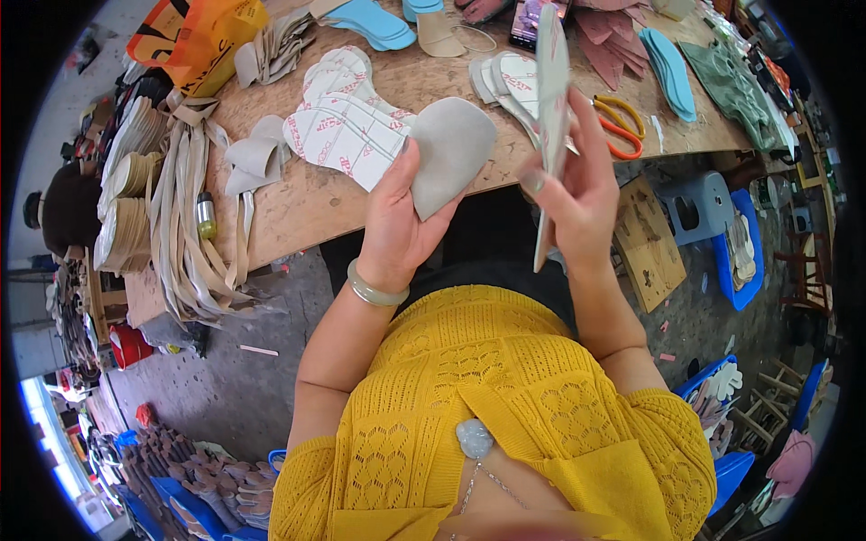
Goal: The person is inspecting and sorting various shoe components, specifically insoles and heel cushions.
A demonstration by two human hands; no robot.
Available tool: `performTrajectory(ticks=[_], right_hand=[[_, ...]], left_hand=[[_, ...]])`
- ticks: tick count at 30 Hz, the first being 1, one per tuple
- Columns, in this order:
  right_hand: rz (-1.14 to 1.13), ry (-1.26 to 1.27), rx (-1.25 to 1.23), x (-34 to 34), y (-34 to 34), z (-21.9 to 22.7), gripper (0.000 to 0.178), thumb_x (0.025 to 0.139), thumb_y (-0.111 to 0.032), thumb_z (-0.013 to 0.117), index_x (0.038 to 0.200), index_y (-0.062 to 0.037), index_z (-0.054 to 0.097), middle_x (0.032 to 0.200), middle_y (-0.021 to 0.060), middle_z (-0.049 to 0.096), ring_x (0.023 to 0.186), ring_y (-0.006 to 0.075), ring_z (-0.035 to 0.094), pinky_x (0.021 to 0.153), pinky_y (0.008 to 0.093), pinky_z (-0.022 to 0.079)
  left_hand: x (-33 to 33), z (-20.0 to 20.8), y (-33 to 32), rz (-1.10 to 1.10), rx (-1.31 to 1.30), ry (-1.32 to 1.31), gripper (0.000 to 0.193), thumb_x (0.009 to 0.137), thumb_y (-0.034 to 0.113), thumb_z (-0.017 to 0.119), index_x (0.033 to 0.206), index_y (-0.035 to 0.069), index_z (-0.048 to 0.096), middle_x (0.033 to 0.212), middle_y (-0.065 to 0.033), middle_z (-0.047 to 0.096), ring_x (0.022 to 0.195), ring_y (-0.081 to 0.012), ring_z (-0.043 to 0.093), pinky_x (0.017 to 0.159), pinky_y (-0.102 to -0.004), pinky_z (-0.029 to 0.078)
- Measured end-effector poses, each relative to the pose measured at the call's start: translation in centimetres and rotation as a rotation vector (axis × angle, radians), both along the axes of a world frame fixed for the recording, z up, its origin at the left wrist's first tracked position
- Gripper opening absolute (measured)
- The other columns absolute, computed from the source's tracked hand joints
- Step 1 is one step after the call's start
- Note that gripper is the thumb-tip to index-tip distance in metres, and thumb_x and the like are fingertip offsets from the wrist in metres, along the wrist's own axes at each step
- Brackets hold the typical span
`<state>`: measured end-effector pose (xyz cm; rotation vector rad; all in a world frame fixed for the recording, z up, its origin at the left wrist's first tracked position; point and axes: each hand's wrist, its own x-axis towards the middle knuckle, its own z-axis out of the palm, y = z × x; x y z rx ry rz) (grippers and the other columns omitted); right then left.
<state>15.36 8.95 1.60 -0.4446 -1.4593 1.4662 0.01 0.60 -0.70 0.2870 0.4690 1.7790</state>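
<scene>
My left hand (394, 221) grips a grey, heart-shaped piece of suede-like material (453, 149) between thumb and fingers, just above the table's near edge. In my right hand (582, 194) is an insole (552, 99), pale with faint red print, held upright and seen nearly edge-on. The two pieces are apart. Beyond my left hand lies an overlapping pile of white insoles with red print (338, 122). Another small pile of insoles (516, 86) lies behind the upright insole and is partly hidden by it.
Scissors with orange and yellow handles (622, 135) lie right of my right hand on the wooden table (298, 212). Blue insoles (669, 77), red pieces (609, 45) and a phone (523, 32) are farther back. Beige strips (176, 216) hang off the left edge, near an orange bag (194, 45).
</scene>
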Motion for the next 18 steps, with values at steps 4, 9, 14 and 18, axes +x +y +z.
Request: performTrajectory(ticks=[4, 9, 14, 18], right_hand=[[-0.234, -0.491, 0.665, 2.3, -1.2, -1.1, 0.078, 0.068, -0.009, 0.078, 0.136, 0.0016, 0.042, 0.114, 0.0158, 0.053, 0.098, 0.0238, 0.056, 0.084, 0.0318, 0.046], [-0.197, -0.492, 0.594, 1.6, -3.6, -3.1, 0.077, 0.063, -0.012, 0.083, 0.131, -0.0036, 0.049, 0.097, 0.0143, 0.053, 0.085, 0.0270, 0.055, 0.072, 0.0337, 0.049], [-0.242, -0.515, 0.575, 1.2, -3.6, -3.6, 0.078, 0.063, -0.013, 0.084, 0.132, -0.0039, 0.048, 0.097, 0.0150, 0.052, 0.084, 0.0276, 0.055, 0.070, 0.0336, 0.050], [-0.207, -0.480, 0.583, 0.9, -3.7, -3.5, 0.078, 0.063, -0.013, 0.084, 0.131, -0.0032, 0.048, 0.098, 0.0157, 0.052, 0.085, 0.0278, 0.055, 0.070, 0.0335, 0.050]], left_hand=[[-0.4, -0.4, 0.1, 0.067, -0.025, 0.050, 0.045, 0.102, 0.028, 0.037, 0.139, 0.003, 0.035, 0.137, -0.0118, 0.046, 0.128, -0.0264, 0.044, 0.108, -0.0453, 0.035], [0.1, -0.4, 0.1, 0.017, 0.067, 0.069, 0.042, 0.102, 0.028, 0.037, 0.139, 0.006, 0.037, 0.135, -0.0084, 0.049, 0.125, -0.0225, 0.048, 0.105, -0.0419, 0.039], [0.5, -0.2, 0.3, 0.007, 0.103, 0.046, 0.042, 0.103, 0.028, 0.036, 0.139, 0.007, 0.037, 0.133, -0.0086, 0.050, 0.123, -0.0229, 0.049, 0.104, -0.0421, 0.041], [0.0, -1.1, 0.0, 0.008, 0.100, 0.037, 0.042, 0.103, 0.028, 0.036, 0.139, 0.007, 0.037, 0.133, -0.0085, 0.051, 0.123, -0.0229, 0.049, 0.104, -0.0421, 0.040]])
